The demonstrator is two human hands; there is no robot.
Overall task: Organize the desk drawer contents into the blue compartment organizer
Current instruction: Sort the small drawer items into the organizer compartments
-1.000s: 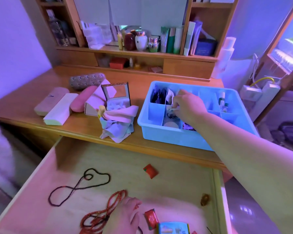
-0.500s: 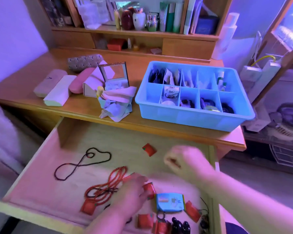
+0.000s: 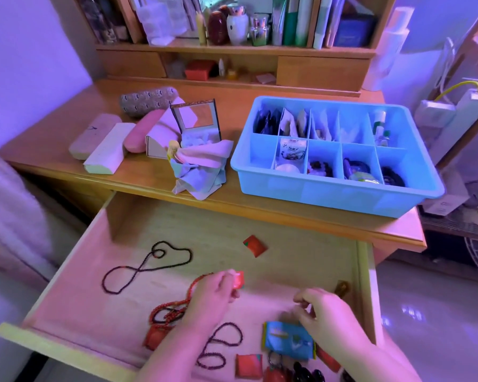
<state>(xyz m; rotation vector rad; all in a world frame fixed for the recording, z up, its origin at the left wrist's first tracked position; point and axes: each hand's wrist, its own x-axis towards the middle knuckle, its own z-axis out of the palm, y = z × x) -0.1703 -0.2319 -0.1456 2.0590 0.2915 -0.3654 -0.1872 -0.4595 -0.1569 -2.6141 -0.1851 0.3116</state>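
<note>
The blue compartment organizer (image 3: 340, 195) stands on the desk at the right, several cells holding small items. Below it the wooden drawer (image 3: 66, 351) is pulled open. Inside, my left hand (image 3: 213, 296) pinches a small red packet (image 3: 238, 279) just above the red bead necklace (image 3: 171, 310). My right hand (image 3: 323, 312) hovers with curled fingers over a blue tissue pack (image 3: 287, 340); what its fingertips pinch is too blurred to tell. Another red packet (image 3: 255, 245) lies alone further back, and a dark bead necklace (image 3: 146, 266) lies at the left.
More red packets (image 3: 248, 366), a dark bead strand (image 3: 218, 346) and key rings sit at the drawer's front. Glasses cases (image 3: 102, 147), a small mirror box (image 3: 196, 122) and a folded cloth (image 3: 199, 166) lie on the desk left of the organizer. Shelves with bottles stand behind.
My right hand left the organizer and came down into the drawer beside the blue pack. My left hand lifted a red packet off the drawer floor. The view tilted down.
</note>
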